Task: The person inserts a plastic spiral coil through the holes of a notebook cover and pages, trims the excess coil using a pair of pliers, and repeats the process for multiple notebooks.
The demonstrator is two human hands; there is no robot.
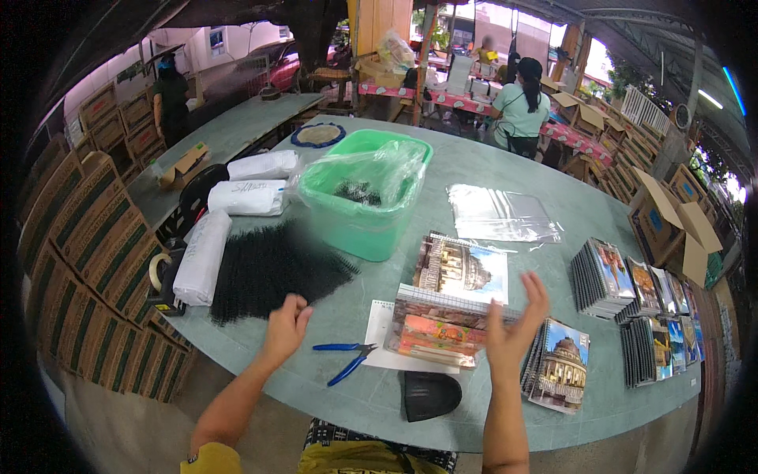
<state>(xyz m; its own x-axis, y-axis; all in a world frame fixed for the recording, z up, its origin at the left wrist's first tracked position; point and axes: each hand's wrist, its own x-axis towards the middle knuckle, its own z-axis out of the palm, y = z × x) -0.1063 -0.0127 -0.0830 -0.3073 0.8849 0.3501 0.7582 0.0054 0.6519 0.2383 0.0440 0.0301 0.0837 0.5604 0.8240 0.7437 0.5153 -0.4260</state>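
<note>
My left hand (286, 325), its fingers curled together, is at the near edge of a heap of black spiral binding coils (264, 272); whatever it pinches is too small to make out. My right hand (517, 322) is held with thumb and fingers apart over the right side of a calendar (438, 338) with printed pictures, lying open on white sheets (379, 347). Its upper page shows a domed building (462, 268). Between my hands lie blue-handled cutting pliers (347, 359), jaws toward the calendar. A black curved block (432, 395) sits nearer me.
A green bin (355, 233) lined with clear plastic holds some black pieces. White wrapped rolls (203, 257) and a tape dispenser (164, 288) stand left. Clear plastic sleeves (505, 215), a small calendar stack (559, 367) and taller stacks (602, 276) lie right. Cartons (103, 229) and people surround the table.
</note>
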